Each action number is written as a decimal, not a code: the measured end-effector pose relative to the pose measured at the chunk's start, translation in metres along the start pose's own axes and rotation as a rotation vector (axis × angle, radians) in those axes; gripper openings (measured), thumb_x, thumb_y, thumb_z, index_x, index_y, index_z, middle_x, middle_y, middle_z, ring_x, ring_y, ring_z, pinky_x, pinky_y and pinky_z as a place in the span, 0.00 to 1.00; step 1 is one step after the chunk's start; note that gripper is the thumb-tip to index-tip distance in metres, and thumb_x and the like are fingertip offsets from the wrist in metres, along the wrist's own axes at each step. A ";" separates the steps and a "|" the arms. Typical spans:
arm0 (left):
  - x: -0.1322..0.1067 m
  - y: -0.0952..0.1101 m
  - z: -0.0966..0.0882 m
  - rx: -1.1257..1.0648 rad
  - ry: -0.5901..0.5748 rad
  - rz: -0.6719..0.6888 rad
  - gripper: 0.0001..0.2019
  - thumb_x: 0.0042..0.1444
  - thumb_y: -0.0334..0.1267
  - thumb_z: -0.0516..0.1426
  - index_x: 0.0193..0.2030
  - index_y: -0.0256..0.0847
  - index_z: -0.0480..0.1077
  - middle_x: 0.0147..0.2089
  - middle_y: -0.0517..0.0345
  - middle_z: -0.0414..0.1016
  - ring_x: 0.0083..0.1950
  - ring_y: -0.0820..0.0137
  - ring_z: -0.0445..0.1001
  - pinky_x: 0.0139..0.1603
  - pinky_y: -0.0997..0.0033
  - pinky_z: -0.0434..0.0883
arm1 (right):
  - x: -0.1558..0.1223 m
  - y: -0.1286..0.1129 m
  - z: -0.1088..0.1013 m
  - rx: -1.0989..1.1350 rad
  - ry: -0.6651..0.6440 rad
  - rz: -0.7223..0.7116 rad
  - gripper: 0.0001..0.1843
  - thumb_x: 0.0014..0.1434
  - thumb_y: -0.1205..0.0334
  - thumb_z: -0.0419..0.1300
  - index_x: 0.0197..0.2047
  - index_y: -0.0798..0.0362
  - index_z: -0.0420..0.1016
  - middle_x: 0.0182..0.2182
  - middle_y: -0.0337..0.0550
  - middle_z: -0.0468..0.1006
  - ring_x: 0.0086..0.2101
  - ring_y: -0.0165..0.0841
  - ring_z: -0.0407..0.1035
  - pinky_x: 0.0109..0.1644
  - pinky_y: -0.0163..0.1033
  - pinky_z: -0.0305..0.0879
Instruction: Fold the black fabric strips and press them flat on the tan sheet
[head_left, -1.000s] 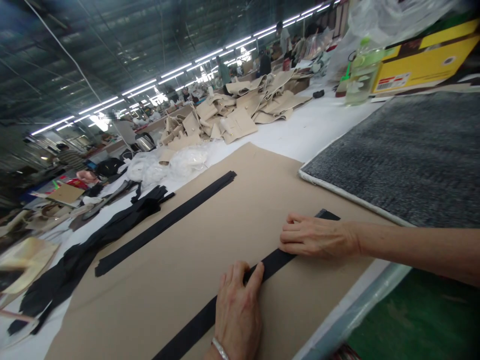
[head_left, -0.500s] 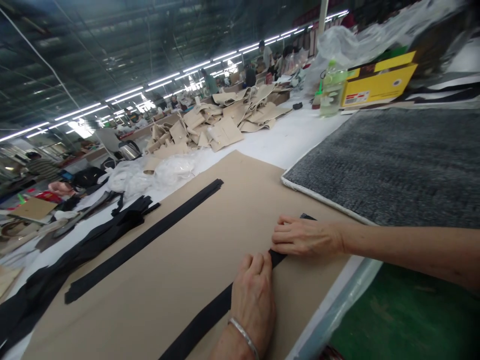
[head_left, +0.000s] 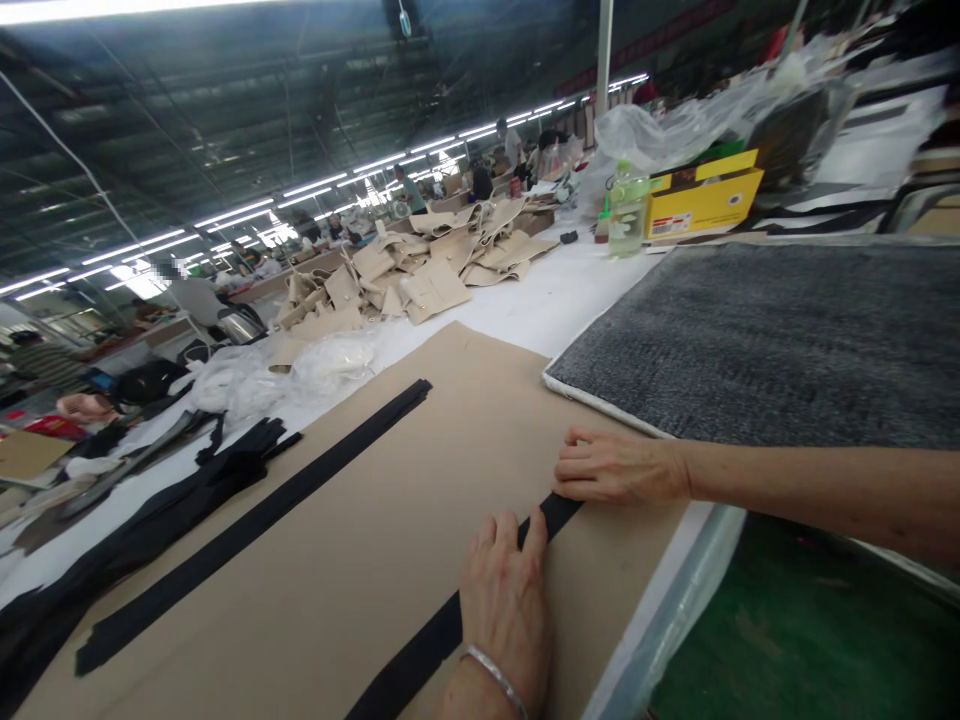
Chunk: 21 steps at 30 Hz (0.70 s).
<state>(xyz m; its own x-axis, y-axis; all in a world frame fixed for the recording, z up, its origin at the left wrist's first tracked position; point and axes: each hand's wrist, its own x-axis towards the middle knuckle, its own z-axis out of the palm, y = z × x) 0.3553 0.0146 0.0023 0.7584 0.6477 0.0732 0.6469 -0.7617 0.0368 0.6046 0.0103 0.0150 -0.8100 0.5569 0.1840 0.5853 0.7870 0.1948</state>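
Note:
A long black strip (head_left: 420, 655) lies along the near side of a brown cardboard sheet (head_left: 375, 520). My left hand (head_left: 504, 600), with a silver bracelet at the wrist, lies flat on the strip, fingers stretched out. My right hand (head_left: 619, 466) presses on the strip's right end with its fingers held together and curled down; the end itself is hidden under it. A second black strip (head_left: 255, 525) lies farther back on the cardboard, untouched.
A grey textured mat (head_left: 787, 340) lies at the right. Black fabric pieces (head_left: 187, 490) pile at the left, clear plastic bags (head_left: 300, 365) behind them. Beige leather pieces (head_left: 427, 270), a bottle (head_left: 625, 210) and a yellow box (head_left: 701, 200) stand farther back. Other people work in the distance.
My left hand slid to the right along the near strip, closer to my right hand. The view shifted, so the table's things sit farther left.

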 end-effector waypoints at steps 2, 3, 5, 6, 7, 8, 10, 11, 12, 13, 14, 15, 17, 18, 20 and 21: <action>0.001 0.001 0.001 0.011 0.011 -0.014 0.28 0.57 0.22 0.49 0.63 0.47 0.63 0.43 0.52 0.69 0.44 0.59 0.69 0.45 0.58 0.69 | -0.003 0.002 -0.002 -0.001 -0.001 0.004 0.13 0.67 0.71 0.44 0.41 0.55 0.69 0.32 0.44 0.70 0.35 0.35 0.63 0.46 0.44 0.53; 0.003 0.002 0.000 0.012 0.016 -0.014 0.27 0.58 0.21 0.49 0.62 0.46 0.64 0.43 0.51 0.69 0.45 0.59 0.69 0.45 0.58 0.69 | -0.004 0.002 -0.003 -0.004 -0.001 0.008 0.13 0.67 0.71 0.44 0.41 0.55 0.69 0.32 0.44 0.70 0.35 0.35 0.63 0.46 0.44 0.53; 0.007 0.004 -0.001 -0.004 0.009 0.002 0.25 0.58 0.20 0.49 0.60 0.43 0.66 0.45 0.51 0.70 0.47 0.60 0.69 0.47 0.59 0.69 | -0.006 0.002 -0.004 -0.010 -0.002 0.014 0.13 0.67 0.71 0.44 0.41 0.55 0.69 0.32 0.44 0.70 0.34 0.35 0.63 0.47 0.44 0.53; 0.009 0.006 -0.002 -0.020 -0.005 0.017 0.23 0.58 0.19 0.49 0.56 0.40 0.68 0.45 0.51 0.70 0.47 0.61 0.69 0.48 0.60 0.69 | -0.007 0.002 -0.004 -0.014 -0.003 0.017 0.14 0.67 0.71 0.44 0.41 0.55 0.69 0.32 0.44 0.70 0.34 0.35 0.63 0.47 0.44 0.53; 0.012 0.007 -0.004 -0.036 -0.023 0.036 0.20 0.58 0.18 0.48 0.52 0.38 0.70 0.45 0.52 0.70 0.47 0.61 0.69 0.49 0.61 0.69 | -0.008 0.002 -0.004 -0.017 -0.004 0.018 0.14 0.67 0.71 0.43 0.42 0.55 0.69 0.32 0.43 0.70 0.34 0.35 0.63 0.48 0.44 0.53; 0.015 0.008 -0.006 -0.046 -0.043 0.055 0.18 0.58 0.18 0.48 0.48 0.37 0.71 0.45 0.52 0.70 0.47 0.62 0.69 0.49 0.62 0.70 | -0.009 0.002 -0.004 -0.020 -0.006 0.019 0.14 0.67 0.71 0.43 0.42 0.55 0.69 0.32 0.43 0.70 0.34 0.35 0.63 0.48 0.44 0.53; 0.019 0.011 -0.008 -0.048 -0.075 0.080 0.15 0.59 0.19 0.48 0.42 0.37 0.71 0.44 0.53 0.71 0.47 0.62 0.69 0.49 0.61 0.70 | -0.011 0.003 -0.003 -0.023 -0.009 0.023 0.14 0.67 0.71 0.43 0.42 0.55 0.69 0.32 0.43 0.70 0.34 0.35 0.63 0.48 0.45 0.53; 0.021 0.012 -0.008 -0.039 -0.084 0.088 0.14 0.60 0.20 0.48 0.42 0.37 0.71 0.44 0.53 0.71 0.46 0.61 0.70 0.49 0.61 0.70 | -0.013 0.003 -0.003 -0.026 -0.010 0.027 0.14 0.67 0.71 0.43 0.42 0.55 0.69 0.32 0.43 0.70 0.34 0.35 0.63 0.48 0.45 0.53; 0.023 0.013 -0.008 -0.025 -0.088 0.092 0.13 0.61 0.21 0.49 0.43 0.36 0.71 0.44 0.53 0.71 0.46 0.61 0.70 0.49 0.61 0.71 | -0.015 0.004 -0.003 -0.029 -0.012 0.033 0.14 0.67 0.71 0.43 0.42 0.55 0.69 0.32 0.44 0.70 0.34 0.35 0.63 0.48 0.45 0.53; 0.023 0.014 -0.007 -0.010 -0.089 0.097 0.12 0.62 0.23 0.49 0.45 0.36 0.71 0.44 0.53 0.71 0.46 0.61 0.70 0.48 0.60 0.71 | -0.016 0.005 -0.003 -0.033 -0.014 0.039 0.14 0.67 0.71 0.43 0.42 0.55 0.69 0.32 0.44 0.70 0.34 0.35 0.63 0.48 0.45 0.52; 0.024 0.014 -0.006 0.006 -0.083 0.101 0.12 0.63 0.24 0.49 0.47 0.35 0.70 0.45 0.52 0.72 0.46 0.61 0.70 0.47 0.60 0.71 | -0.019 0.005 -0.003 -0.038 -0.016 0.047 0.15 0.67 0.71 0.42 0.41 0.55 0.69 0.32 0.44 0.71 0.34 0.35 0.63 0.48 0.46 0.52; 0.025 0.015 -0.004 0.021 -0.071 0.103 0.13 0.63 0.25 0.49 0.51 0.35 0.69 0.45 0.52 0.72 0.46 0.60 0.70 0.47 0.60 0.71 | -0.021 0.006 -0.003 -0.043 -0.020 0.054 0.15 0.67 0.72 0.42 0.41 0.55 0.70 0.32 0.44 0.71 0.34 0.35 0.63 0.48 0.46 0.52; 0.026 0.017 -0.001 0.045 -0.048 0.098 0.15 0.64 0.26 0.50 0.56 0.34 0.67 0.45 0.52 0.72 0.46 0.60 0.70 0.46 0.60 0.72 | -0.026 0.007 -0.004 -0.052 -0.030 0.067 0.16 0.67 0.72 0.42 0.41 0.55 0.70 0.33 0.44 0.71 0.35 0.35 0.63 0.49 0.46 0.52; 0.026 0.018 0.000 0.052 -0.041 0.090 0.16 0.64 0.27 0.50 0.57 0.35 0.66 0.45 0.52 0.72 0.46 0.60 0.70 0.46 0.59 0.72 | -0.028 0.008 -0.005 -0.056 -0.037 0.072 0.16 0.67 0.72 0.42 0.41 0.55 0.70 0.33 0.45 0.71 0.35 0.35 0.63 0.49 0.46 0.52; 0.028 0.021 0.001 0.059 -0.035 0.071 0.17 0.64 0.27 0.50 0.60 0.36 0.64 0.45 0.51 0.72 0.46 0.59 0.71 0.46 0.59 0.71 | -0.032 0.009 -0.006 -0.065 -0.047 0.081 0.16 0.67 0.72 0.42 0.42 0.56 0.70 0.33 0.45 0.71 0.35 0.36 0.63 0.50 0.47 0.52; 0.029 0.022 0.001 0.060 -0.033 0.065 0.18 0.64 0.27 0.50 0.60 0.36 0.64 0.45 0.51 0.72 0.46 0.60 0.71 0.46 0.59 0.71 | -0.034 0.009 -0.007 -0.070 -0.051 0.086 0.16 0.67 0.72 0.42 0.42 0.56 0.70 0.34 0.45 0.71 0.35 0.36 0.63 0.50 0.47 0.52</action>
<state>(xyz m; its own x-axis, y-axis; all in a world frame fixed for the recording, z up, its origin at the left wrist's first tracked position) 0.3919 0.0166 0.0038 0.8003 0.5982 0.0407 0.5994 -0.8000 -0.0264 0.6373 -0.0033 0.0170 -0.7565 0.6356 0.1542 0.6523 0.7165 0.2472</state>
